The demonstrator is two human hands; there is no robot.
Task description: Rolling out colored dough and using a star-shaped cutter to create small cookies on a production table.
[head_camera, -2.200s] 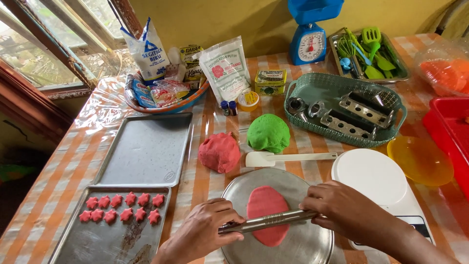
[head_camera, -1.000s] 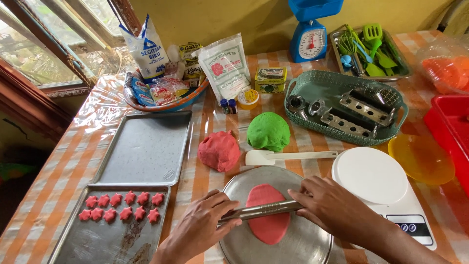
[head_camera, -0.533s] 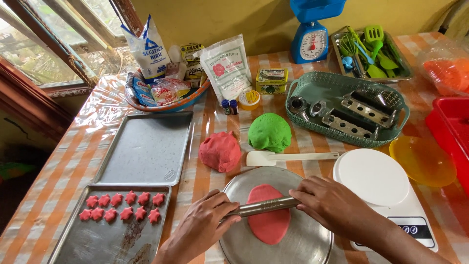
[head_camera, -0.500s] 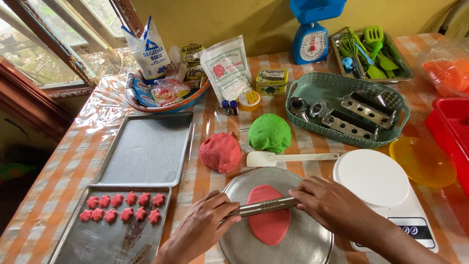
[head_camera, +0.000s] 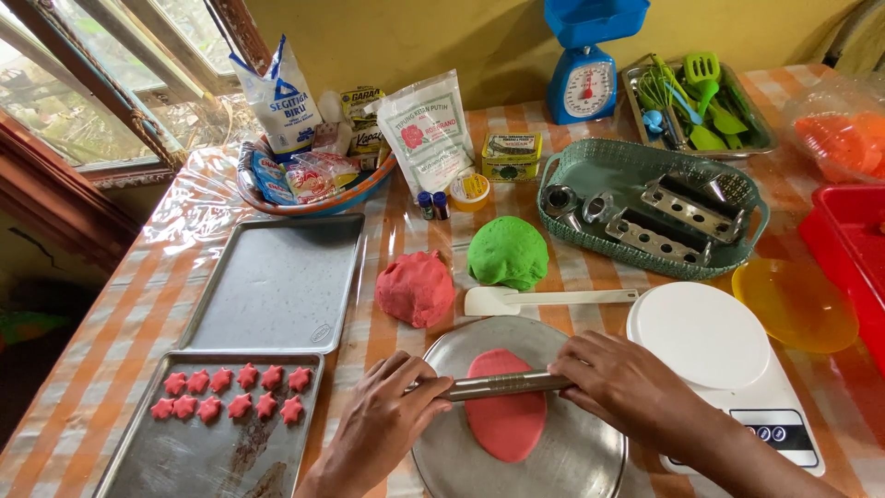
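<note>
A flat oval of red dough [head_camera: 502,415] lies on a round metal plate [head_camera: 581,452] at the table's near edge. Across the dough's upper part rests a metal rolling pin [head_camera: 502,385]. My left hand [head_camera: 387,424] presses on the pin's left end with its fingers curled over it. My right hand [head_camera: 627,383] presses on the pin's right end. Beyond the plate sit a lump of red dough [head_camera: 415,288], a lump of green dough [head_camera: 508,252] and a white spatula [head_camera: 544,299].
A baking tray [head_camera: 198,456] with several red star shapes [head_camera: 235,394] is at the near left, an empty tray [head_camera: 277,281] behind it. A white digital scale [head_camera: 724,355], yellow bowl [head_camera: 793,304], green basket of metal moulds [head_camera: 650,207], red tub [head_camera: 853,244] and ingredient packets [head_camera: 429,129] stand around.
Both hands have pushed the rolling pin away from me over the red dough, from its near part to its upper part. The dough has grown longer.
</note>
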